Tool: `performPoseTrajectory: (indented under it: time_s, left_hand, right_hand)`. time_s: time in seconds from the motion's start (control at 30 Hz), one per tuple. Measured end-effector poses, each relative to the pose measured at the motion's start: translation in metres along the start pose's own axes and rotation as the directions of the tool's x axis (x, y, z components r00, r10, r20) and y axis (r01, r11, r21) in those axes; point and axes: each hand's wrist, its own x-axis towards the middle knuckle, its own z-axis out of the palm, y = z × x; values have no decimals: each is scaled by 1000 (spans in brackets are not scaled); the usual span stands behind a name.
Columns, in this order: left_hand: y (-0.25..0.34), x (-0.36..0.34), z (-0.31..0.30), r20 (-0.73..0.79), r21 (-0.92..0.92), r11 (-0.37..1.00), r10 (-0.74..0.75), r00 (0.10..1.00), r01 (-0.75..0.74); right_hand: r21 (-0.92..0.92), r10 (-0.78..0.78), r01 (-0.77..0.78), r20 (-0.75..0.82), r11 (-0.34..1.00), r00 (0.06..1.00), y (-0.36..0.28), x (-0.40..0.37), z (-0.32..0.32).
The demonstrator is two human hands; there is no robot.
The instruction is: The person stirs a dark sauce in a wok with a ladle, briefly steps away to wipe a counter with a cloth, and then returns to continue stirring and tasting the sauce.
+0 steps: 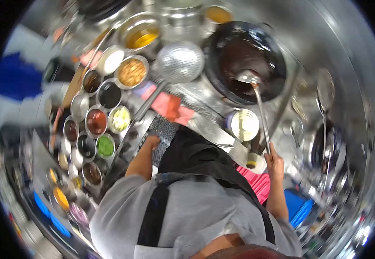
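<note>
R. hand (274,163) is closed around the long handle of a metal ladle (260,110), close to the end of it. In the head view, the ladle goes forward from this hand, & its round bowl is inside a big black wok (213,64), at the near part, dipped in or just above the dark brown liquid (243,54); which one, I can't tell. L. hand (153,141) is low, beside the person's dark apron (192,153), next to a dark perforated surface (165,129); the fingers are blurred, so I can't tell if they are wide or narrow, or hold sth.

To the L. of the wok lies a round metal strainer (180,61), w/ its handle pointing back to the L. hand's side. Near this handle is a red-pink cloth (168,107). Betw. wok & person stands a round white container (245,125), & a dark bottle w/ yellow end (252,160) is just beside the R. hand.

Far L. are many small bowls (80,107), close together, w/ e.g. green stuff (106,146), pale yellow pieces (120,118), red sauce (96,121). Beyond them, a steel pot (126,30) has yellow liquid (143,39) inside. On the R., a long spoon (325,90) lies well apart from the wok.
</note>
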Motion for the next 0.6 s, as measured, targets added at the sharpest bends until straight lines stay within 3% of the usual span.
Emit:
performPoseTrajectory:
  time_s: [0.03,0.07,0.1,0.13,0.17,0.2,0.23,0.27,0.33,0.4,0.47,0.5,0.53,0.57,0.6]
  left_hand:
    - [4,32,26,-210,-32,998,-64,976,58]
    - [32,-13,-66,86,-668,662,-382,920,338]
    - [32,-8,-56,-248,-431,895,-236,940,111]
    - [14,37,-16,-310,-379,924,-177,934,49]
    - [42,-13,-87,-162,-567,802,-331,930,187]
    - [50,-23,-99,-241,-655,719,-489,838,231]
    - [38,-7,-87,-150,-646,720,-446,882,255]
    - [48,-38,-103,-117,-788,536,-615,780,304]
    - [51,-74,-102,-68,-799,480,-671,738,363]
    - [50,-100,-56,-43,-861,345,-780,624,373]
    - [67,-142,-21,-36,-906,238,-867,498,350]
    - [82,-173,-12,79,-886,188,-840,537,424]
    - [101,-189,19,135,-904,62,-897,421,423]
    - [105,-168,100,87,-906,47,-952,293,421]
    - [156,-222,78,153,-896,-33,-959,239,443]
  right_hand:
    - [8,17,-17,8,1000,1000,-10,8,10]
    - [28,-25,26,-23,999,999,-10,18,25]
    - [56,-75,78,-51,995,996,-8,30,39]
    - [44,-115,120,-97,992,989,-10,40,47]
    - [40,-161,168,-137,985,977,-10,51,56]
    - [43,-179,186,-139,982,974,-11,64,60]
    - [47,-190,199,-143,979,971,-11,77,62]
    - [22,-260,267,-158,963,953,-8,89,65]
    - [-3,-319,324,-180,946,931,14,119,72]
    - [-1,-359,364,-173,931,917,28,147,77]
    - [-126,-181,170,-79,977,980,34,166,75]
    - [-126,-219,211,-52,969,974,41,179,79]
    - [-66,-264,258,-104,964,959,45,189,88]
    - [-8,-300,303,-159,953,941,46,197,93]
    - [-3,-244,245,-95,970,965,1,169,77]
